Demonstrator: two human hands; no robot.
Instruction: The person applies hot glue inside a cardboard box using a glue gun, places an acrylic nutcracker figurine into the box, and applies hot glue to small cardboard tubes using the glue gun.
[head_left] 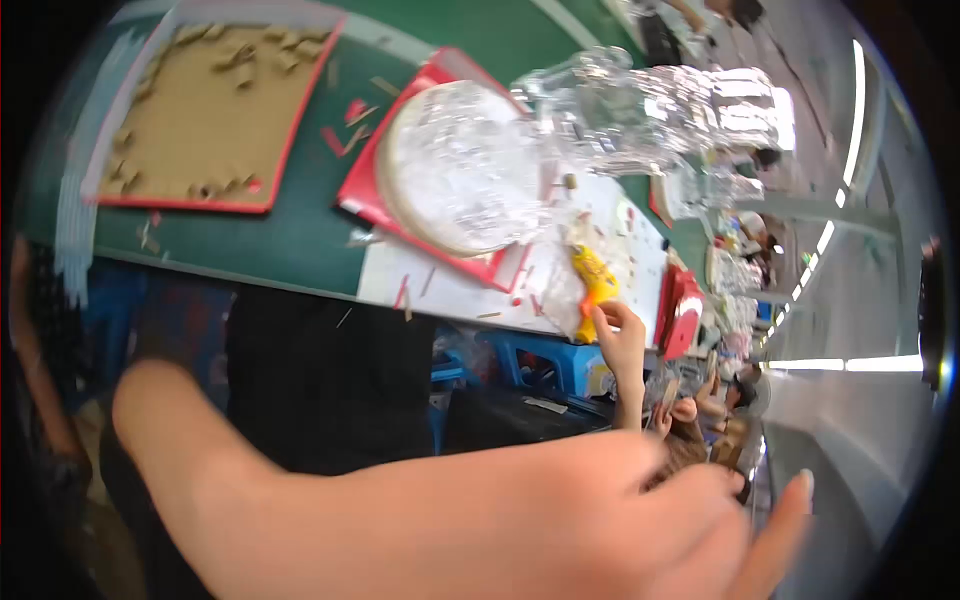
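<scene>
The view is turned on its side, with the ceiling lights at the right. Very close to the camera, my right hand [640,520] is raised, blurred by motion, its forearm crossing the lower part of the picture. One finger sticks out and the others are partly bent; nothing shows in them, though the lower side is cut off. My left hand is not in view. Beyond lies a round, pale, drum-like piece [450,165] under clear plastic, resting on a red tray [362,182]. A shallow red-edged tray [200,130] holds several small brown rolls along its sides.
A co-worker's hand [620,325] touches a yellow and orange object [595,280] on a white sheet [390,275]. Crumpled clear plastic [650,115] stands on the green table [330,225]. Blue stools [550,360] are below its edge. Other people sit farther along.
</scene>
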